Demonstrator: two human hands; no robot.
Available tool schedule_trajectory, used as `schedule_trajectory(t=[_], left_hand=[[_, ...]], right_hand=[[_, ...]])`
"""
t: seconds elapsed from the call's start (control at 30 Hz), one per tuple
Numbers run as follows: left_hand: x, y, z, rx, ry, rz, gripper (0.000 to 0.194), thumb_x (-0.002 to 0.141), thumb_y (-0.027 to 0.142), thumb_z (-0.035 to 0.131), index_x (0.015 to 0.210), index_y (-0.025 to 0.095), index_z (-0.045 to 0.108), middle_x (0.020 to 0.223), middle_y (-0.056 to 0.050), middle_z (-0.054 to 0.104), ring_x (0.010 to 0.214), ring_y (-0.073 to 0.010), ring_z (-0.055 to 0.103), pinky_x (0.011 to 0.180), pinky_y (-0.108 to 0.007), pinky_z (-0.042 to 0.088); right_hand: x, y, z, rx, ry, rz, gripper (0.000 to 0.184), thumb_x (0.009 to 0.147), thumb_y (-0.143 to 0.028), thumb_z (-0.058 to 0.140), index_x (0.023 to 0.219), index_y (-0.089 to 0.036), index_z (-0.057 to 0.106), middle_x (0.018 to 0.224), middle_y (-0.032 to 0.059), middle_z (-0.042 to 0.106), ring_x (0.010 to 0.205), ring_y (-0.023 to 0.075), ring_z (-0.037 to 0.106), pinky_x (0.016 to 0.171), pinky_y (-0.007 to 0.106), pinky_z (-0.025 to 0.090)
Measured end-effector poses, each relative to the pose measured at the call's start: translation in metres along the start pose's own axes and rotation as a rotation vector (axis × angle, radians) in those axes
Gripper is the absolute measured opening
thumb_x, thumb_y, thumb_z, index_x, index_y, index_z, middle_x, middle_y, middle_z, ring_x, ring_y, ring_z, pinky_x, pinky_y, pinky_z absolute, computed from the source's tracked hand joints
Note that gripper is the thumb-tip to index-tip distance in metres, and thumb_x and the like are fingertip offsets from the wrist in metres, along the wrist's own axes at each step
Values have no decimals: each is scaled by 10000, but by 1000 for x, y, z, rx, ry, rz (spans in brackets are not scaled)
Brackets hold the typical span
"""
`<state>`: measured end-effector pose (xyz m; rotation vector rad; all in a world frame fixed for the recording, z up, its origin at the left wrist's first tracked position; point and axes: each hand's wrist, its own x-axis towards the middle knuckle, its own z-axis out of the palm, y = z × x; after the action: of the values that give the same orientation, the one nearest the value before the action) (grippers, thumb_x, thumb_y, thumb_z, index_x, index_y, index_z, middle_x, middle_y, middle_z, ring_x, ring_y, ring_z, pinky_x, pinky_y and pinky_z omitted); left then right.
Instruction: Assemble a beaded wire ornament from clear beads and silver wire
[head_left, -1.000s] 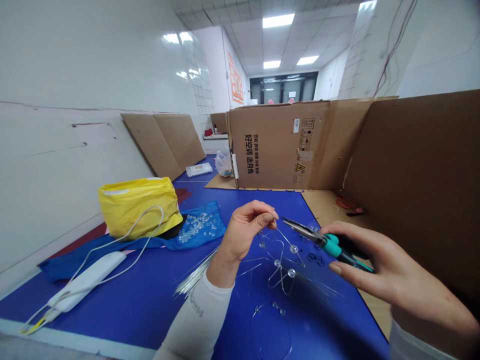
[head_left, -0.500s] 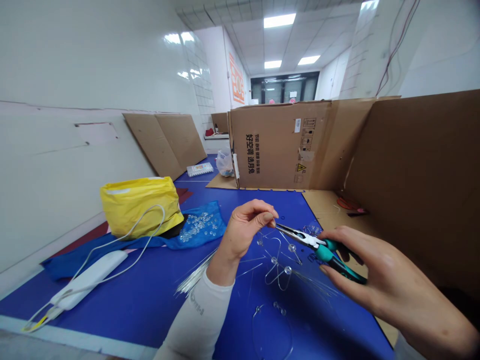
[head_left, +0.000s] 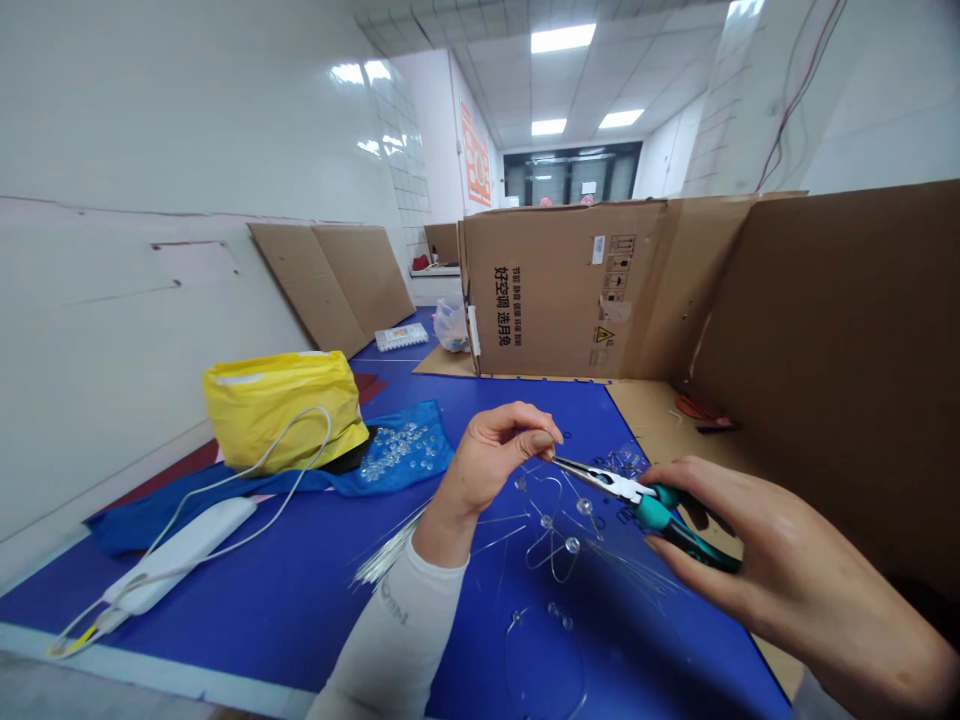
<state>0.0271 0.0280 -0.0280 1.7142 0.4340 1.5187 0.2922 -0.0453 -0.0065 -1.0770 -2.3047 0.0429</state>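
Left hand [head_left: 504, 455]: clasps a fine beaded wire [head_left: 584, 506] between thumb and fingertips, above the middle of the table [head_left: 360, 640].
Right hand [head_left: 795, 570]: grasps green-and-black pliers [head_left: 619, 485] by the handles, thumb on the near side, fingers on the far side.
Plier tips: point left, just beside the left fingertips; too small to tell whether closed on wire.
Beaded wire: hangs below the left fingertips, with a clear bead on it, just on the near side of the pliers.
Looped wires [head_left: 546, 521]: show bends and clear beads, left of that bead and nearer; cannot tell whether joined to the held wire.
Near loop [head_left: 584, 670]: lies on the table at the near edge of view, with small clear beads along it.
Black rings [head_left: 623, 516]: lie scattered beneath and beside the pliers.
Straight wires [head_left: 386, 553]: lie bunched left of the left wrist.
Loose beads [head_left: 401, 447]: sit spread on blue cloth [head_left: 439, 425], farther left.
Yellow bag [head_left: 285, 410]: stands left of the beads.
White power strip [head_left: 180, 555]: lies at near left, cable looping over the yellow bag.
Cardboard box [head_left: 562, 290]: stands at the far side.
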Motion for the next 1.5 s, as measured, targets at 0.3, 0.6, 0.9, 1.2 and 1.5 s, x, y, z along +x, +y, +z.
schedule_trajectory(t=[0.3,0.6,0.9,1.2,1.5], left_hand=[[0,1,3,-10,47,-24,265,847,464,834,789,212,776,644,16,655,606,-118,609,819,-341,585],[-2,3,8,-50,125,-48,258,816,470,861,770,231,775,649,29,687,601,-114,613,1064,-427,518],[-2,7,12,-102,168,-72,257,794,442,886,755,223,756,652,40,680,593,-103,610,1043,-406,533],[-3,8,13,-74,174,-82,262,811,417,870,727,209,734,662,31,650,603,-107,599,857,-338,592],[-3,2,11,28,214,-101,265,848,445,827,790,203,737,686,8,684,627,-118,616,712,-277,569]], right_hand=[[-1,-1,2,-34,28,-29,266,982,-443,625,1180,-265,630,1026,56,780,842,233,755,688,337,600],[-3,-5,3,-58,54,-30,270,977,-443,632,1180,-265,627,1009,57,778,840,249,756,681,358,594],[-3,-6,4,-66,50,-25,297,988,-465,619,1201,-259,624,1018,64,780,850,250,759,694,361,593],[-4,-5,4,-70,56,-17,308,984,-485,622,1186,-254,644,1014,72,785,862,260,765,681,358,594],[-1,-6,2,-45,41,59,339,966,-494,628,1208,-257,638,1038,72,783,837,251,756,674,361,607]])
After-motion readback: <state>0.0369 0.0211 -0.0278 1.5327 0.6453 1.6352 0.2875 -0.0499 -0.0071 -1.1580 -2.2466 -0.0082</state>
